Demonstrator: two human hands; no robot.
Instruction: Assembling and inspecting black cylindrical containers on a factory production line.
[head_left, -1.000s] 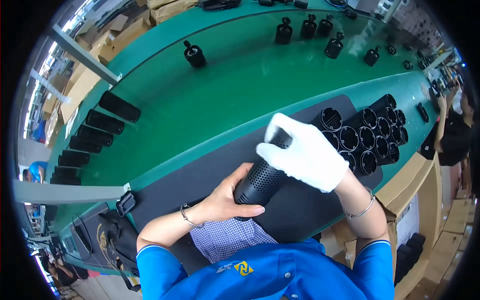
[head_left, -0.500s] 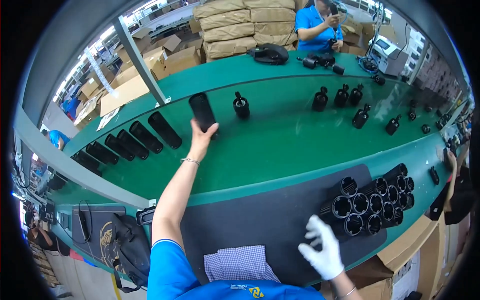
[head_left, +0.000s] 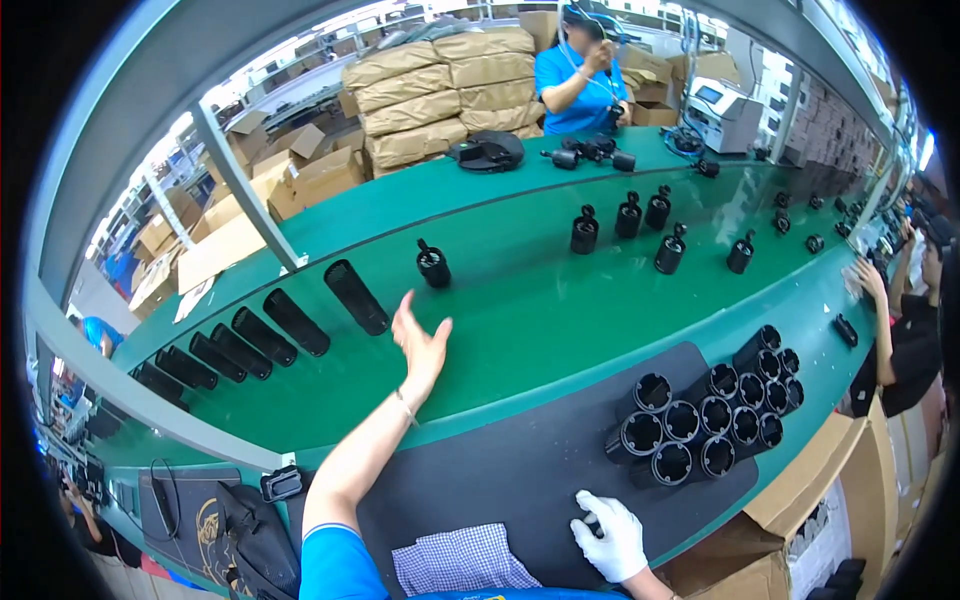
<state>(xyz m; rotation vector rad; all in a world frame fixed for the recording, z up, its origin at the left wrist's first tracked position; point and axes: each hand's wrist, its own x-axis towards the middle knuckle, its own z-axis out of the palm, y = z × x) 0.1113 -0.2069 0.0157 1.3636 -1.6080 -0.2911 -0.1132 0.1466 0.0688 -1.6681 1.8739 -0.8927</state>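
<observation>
My bare left hand (head_left: 422, 350) is stretched over the green belt, thumb and fingers apart, holding nothing. Just beyond its fingertips stands a black cylindrical tube (head_left: 357, 298), apart from the hand. A shorter black cylinder with a loop-shaped top (head_left: 433, 264) is on the belt a little to the right of that tube. My right hand (head_left: 612, 543), in a white glove, hovers low over the dark mat (head_left: 540, 455) with its fingers loosely bent and apart. Beyond it, a cluster of open-ended black tubes (head_left: 641, 434) stands on the mat's right side.
More black tubes (head_left: 297, 322) line the belt's left side; looped cylinders (head_left: 670, 249) are scattered at right. A checked cloth (head_left: 462, 560) lies before me. Metal posts (head_left: 240, 180) frame the bench. Cardboard boxes (head_left: 830, 500) stand at lower right. Co-workers (head_left: 580, 85) sit across and at right.
My left hand has let go of the black tube, which now stands on the belt, and has drawn back. My gloved right hand has come nearer to me, its fingers more bent. The view has shifted.
</observation>
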